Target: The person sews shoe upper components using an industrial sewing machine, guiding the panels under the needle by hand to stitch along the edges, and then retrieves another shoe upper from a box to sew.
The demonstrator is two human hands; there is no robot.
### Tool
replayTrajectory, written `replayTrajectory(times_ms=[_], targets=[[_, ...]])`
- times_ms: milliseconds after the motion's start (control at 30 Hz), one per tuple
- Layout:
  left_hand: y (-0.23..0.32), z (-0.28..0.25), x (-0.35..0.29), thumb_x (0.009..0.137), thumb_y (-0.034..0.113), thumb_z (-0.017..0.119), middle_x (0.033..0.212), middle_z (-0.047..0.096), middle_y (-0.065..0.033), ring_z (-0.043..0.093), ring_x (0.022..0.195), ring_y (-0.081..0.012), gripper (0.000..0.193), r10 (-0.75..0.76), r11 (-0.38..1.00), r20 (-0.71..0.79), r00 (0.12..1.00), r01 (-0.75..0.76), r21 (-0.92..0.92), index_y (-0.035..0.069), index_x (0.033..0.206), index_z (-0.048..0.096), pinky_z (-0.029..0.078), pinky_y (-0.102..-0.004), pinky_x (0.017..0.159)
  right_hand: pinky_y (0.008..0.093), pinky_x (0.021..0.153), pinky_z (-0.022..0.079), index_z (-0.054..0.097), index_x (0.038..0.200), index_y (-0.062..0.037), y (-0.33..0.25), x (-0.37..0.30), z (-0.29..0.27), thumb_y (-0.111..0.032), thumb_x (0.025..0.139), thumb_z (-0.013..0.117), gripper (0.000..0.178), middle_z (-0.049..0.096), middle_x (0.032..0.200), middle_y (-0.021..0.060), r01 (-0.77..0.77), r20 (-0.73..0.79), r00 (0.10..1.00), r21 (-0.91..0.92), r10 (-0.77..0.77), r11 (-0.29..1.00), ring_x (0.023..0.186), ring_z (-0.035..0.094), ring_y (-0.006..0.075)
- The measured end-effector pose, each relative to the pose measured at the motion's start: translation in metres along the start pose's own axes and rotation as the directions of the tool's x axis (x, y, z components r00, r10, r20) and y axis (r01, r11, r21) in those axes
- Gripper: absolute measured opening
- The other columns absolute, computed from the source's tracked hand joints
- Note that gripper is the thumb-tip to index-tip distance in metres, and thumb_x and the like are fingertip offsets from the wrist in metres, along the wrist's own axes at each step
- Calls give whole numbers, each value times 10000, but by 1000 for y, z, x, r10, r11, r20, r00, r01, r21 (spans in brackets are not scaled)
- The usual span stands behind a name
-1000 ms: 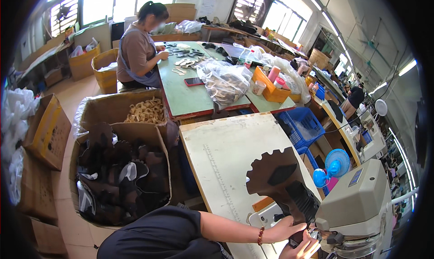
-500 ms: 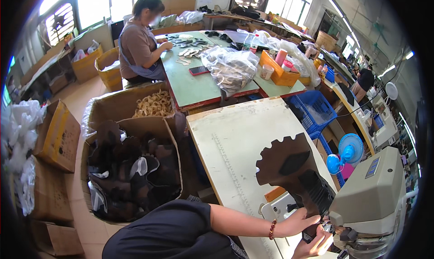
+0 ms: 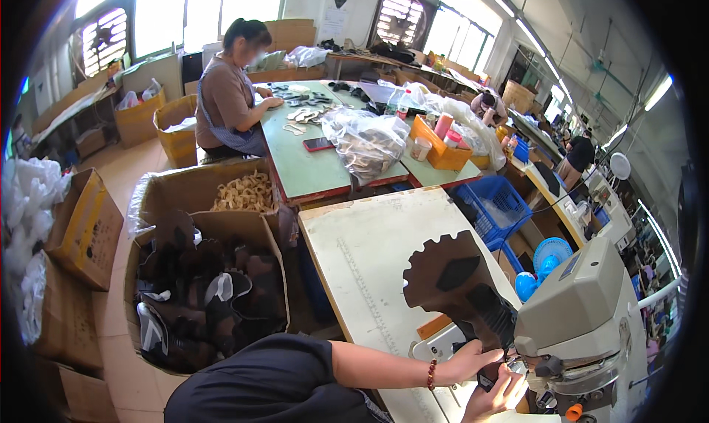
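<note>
A dark brown shoe upper (image 3: 443, 279) with a scalloped edge and black patches rises from the machine bed over the pale tabletop. Its lower end is pinched between the thumb and fingers of my left hand (image 3: 473, 362), which has a beaded bracelet at the wrist. Just below and to the right, my right hand (image 3: 498, 392) is closed on the same end, fingertips bent close to the sewing machine (image 3: 583, 297). The machine's head hides the needle area, and the exact contact of the fingers there is hard to make out.
Left of the table (image 3: 354, 238), an open carton (image 3: 284, 275) holds several dark brown pieces. Behind it, another carton contains tan curved pieces (image 3: 244, 192). Across a green table (image 3: 292, 168), a person (image 3: 229, 90) sits handling flat pieces. Blue crates (image 3: 495, 209) and a blue fan (image 3: 546, 260) stand beyond the machine.
The whole view has shifted, so the machine, upper and hands appear further left. Both hands keep their hold on the upper, which sits much the same at the machine.
</note>
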State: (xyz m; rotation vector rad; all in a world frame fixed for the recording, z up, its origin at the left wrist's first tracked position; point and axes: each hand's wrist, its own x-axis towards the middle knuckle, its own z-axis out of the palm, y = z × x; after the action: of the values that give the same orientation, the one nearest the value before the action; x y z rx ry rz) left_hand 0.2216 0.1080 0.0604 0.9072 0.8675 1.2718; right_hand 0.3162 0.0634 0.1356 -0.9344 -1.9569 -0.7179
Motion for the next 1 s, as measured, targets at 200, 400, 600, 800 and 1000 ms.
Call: replayTrajectory(times_ms=[200,400,600,800,1000], targets=[[12,0,-5,908,310,577,955,633,-15,550,862,-65,330,8,998,-16,1000,-9,-57,8,1042,591,451,-242,761,409,609,403,577,891,-2,-3,1,-3,-31,704,625,195,506,765,108,-34,-10,999,23,35,999,708,537,312],[20,2,-13,902,317,581,980,631,-49,552,891,-92,364,37,996,-70,997,-43,-81,-11,1059,587,445,-260,798,400,611,398,566,911,-3,-2,-2,-1,-30,708,625,213,509,783,115,-16,4,1000,21,16,1000,718,539,315],[19,2,-8,903,285,572,947,628,-48,552,878,-95,332,26,999,-89,996,-30,-42,-20,1032,598,442,-259,794,405,611,408,568,903,-8,5,-5,5,-9,713,620,197,515,790,119,-5,-45,999,6,5,1000,723,550,308],[19,2,-6,904,264,570,960,628,-35,549,880,-87,314,44,990,-53,998,-50,-129,-19,1038,598,442,-254,783,403,618,428,590,897,4,7,3,-1,-15,733,581,165,521,780,126,103,-27,994,-42,-104,994,701,551,312],[21,5,-8,903,262,574,958,628,-35,556,876,-90,318,-2,995,-92,996,-7,-101,-20,1049,597,447,-253,783,397,561,407,599,911,14,9,-3,3,-19,736,576,180,511,754,121,95,-23,995,-6,-95,996,646,529,296]])
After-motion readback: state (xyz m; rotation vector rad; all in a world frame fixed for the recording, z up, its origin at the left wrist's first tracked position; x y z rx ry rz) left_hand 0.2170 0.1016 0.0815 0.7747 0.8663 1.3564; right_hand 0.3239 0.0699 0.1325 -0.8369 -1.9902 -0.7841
